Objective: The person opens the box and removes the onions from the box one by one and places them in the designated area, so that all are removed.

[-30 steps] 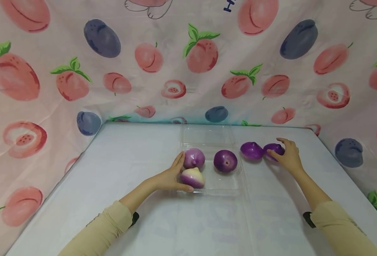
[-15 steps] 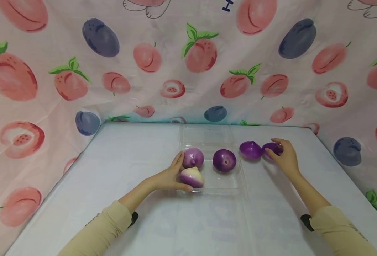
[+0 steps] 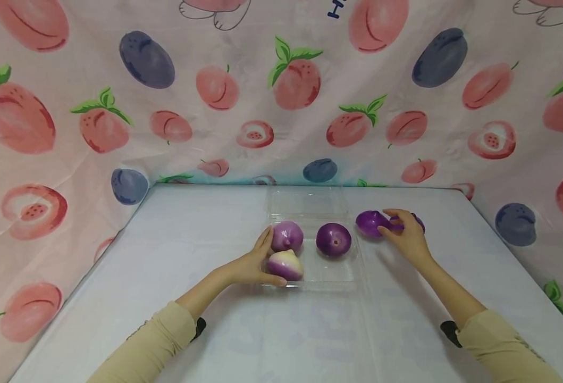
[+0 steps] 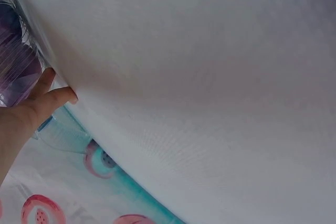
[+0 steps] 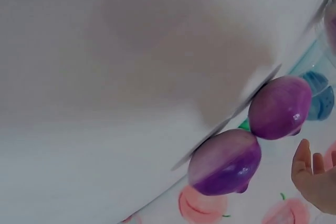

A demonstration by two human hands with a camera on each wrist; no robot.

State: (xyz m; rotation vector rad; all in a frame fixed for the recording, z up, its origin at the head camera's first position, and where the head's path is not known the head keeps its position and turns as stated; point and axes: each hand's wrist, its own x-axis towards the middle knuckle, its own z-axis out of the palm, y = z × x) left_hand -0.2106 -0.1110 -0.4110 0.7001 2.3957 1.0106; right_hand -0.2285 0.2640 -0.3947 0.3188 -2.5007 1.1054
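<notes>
My left hand [image 3: 250,266] rests against the left side and front corner of a clear plastic box [image 3: 331,274], its fingers extended and thumb along the front edge. Inside the box lie a light purple onion [image 3: 287,236], a purple-and-white onion [image 3: 286,265] and a dark purple onion [image 3: 334,239]. Outside, to the right, two more purple onions sit side by side: the nearer one to the box [image 3: 370,224] and the farther one [image 5: 226,162]. Over this pair hovers my right hand [image 3: 408,239], partly covering the farther onion; in the right wrist view its loosely bent fingers are apart from both.
The box's clear lid [image 3: 307,202] lies folded back behind it. A white table [image 3: 204,330] spreads around, and a peach-print cloth [image 3: 262,96] hangs along its back and sides.
My right hand has moved left from the farther onion towards the one nearer the box. The onions have stayed in place, and my left hand keeps its position on the box.
</notes>
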